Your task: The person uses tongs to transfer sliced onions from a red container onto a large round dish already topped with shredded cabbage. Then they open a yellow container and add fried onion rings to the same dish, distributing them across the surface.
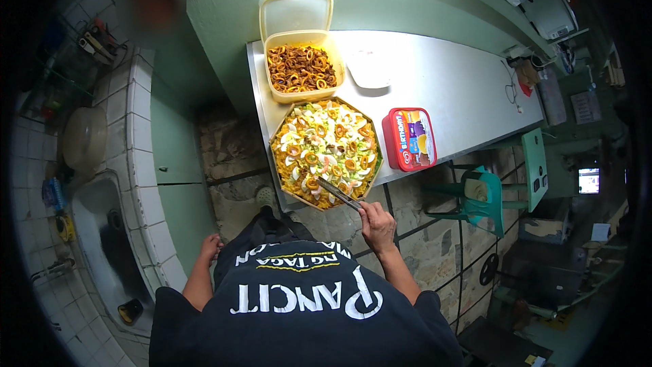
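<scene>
the right hand (pixel 377 225) is raised forward from a bent elbow, forearm bare and angled up out of a dark sleeve, back of the hand facing up. its fingers are curled closed around the end of a thin metal tool that extends ahead and to its left. the left hand (pixel 210 247) hangs low beside the body, fingers loosely curled, gripping nothing.

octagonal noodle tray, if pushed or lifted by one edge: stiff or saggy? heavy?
The octagonal tray is heaped rim to rim with noodles, egg slices and fried rings, so probably heavy for its size. Its thin rim suggests it may sag if lifted one-sided. It overhangs the table edge, so pushing toward the person risks tipping.
</scene>
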A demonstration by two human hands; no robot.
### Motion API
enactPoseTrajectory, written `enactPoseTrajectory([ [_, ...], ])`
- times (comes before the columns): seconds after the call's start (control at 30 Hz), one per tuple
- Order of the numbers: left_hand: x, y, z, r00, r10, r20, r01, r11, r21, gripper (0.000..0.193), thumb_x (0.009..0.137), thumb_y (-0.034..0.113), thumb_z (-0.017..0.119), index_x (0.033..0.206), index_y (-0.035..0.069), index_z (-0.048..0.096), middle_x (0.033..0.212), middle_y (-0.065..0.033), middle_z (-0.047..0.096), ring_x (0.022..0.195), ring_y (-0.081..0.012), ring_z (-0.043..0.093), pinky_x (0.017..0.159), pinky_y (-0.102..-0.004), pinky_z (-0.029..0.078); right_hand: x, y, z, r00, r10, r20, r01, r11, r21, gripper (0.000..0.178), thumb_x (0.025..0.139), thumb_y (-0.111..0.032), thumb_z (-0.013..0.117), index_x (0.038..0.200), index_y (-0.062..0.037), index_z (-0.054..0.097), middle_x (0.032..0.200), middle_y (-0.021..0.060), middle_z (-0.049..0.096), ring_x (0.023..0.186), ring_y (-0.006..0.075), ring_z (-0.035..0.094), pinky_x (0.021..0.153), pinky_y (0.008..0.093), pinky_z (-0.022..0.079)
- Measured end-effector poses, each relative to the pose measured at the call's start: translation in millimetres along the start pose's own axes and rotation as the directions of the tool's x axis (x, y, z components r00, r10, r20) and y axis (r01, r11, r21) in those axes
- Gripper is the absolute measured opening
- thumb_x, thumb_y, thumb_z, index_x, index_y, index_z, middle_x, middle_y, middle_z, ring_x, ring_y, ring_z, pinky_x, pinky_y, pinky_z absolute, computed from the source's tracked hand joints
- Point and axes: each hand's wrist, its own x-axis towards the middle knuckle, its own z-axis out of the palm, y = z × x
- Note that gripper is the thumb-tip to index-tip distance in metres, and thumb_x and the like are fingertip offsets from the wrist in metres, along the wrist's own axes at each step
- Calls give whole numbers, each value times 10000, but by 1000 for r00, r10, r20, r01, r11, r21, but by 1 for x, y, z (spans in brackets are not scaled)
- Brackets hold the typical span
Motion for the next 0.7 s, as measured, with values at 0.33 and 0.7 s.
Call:
enactPoseTrajectory([
  [0.33,10,17,6,993,106,47,-107,994,21,376,986,310,528,1340,185,555,903,-5,677,682,-112,608,481,-270,397,4,-2,-4,997,-66,-41,66,998,-11,160,898,-182,652,1030,-92,668,847,59,626,685,259,616,581,366,441],
  [0.7,14,21,0,996,72,55,-78,991,105,369,982,318,530,1325,188,565,876,13,664,660,-119,575,511,-296,410,-7,15,-13,989,105,-107,-92,988,122,147,931,-172,615,1026,-80,679,840,110,622,692,331,613,607,400,476],
])
